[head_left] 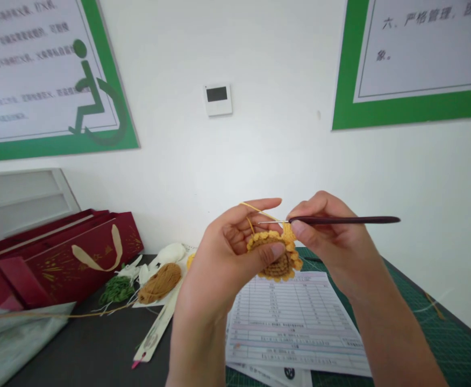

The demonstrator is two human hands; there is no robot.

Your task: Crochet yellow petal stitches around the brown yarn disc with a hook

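Between my two hands is a round crochet piece (pixel 275 264), brown in the middle with a scalloped yellow edge. My left hand (pixel 235 252) pinches it with the thumb across its front, while yellow yarn (pixel 255 207) runs over the raised index finger. In my right hand (pixel 324 228) is a crochet hook (pixel 348 220) with a dark red handle, its thin metal tip pointing left above the piece. The right fingertips also touch a small yellow crocheted part at the edge. Exactly how the yarn sits on the hook tip is too small to tell.
Printed sheets (pixel 292 328) lie on a green cutting mat (pixel 429 328) beneath my hands. To the left are a brown yarn ball (pixel 161 283), green yarn (pixel 116 290), white yarn (pixel 171 252) and a red gift bag (pixel 74 258). A white wall with framed signs stands behind.
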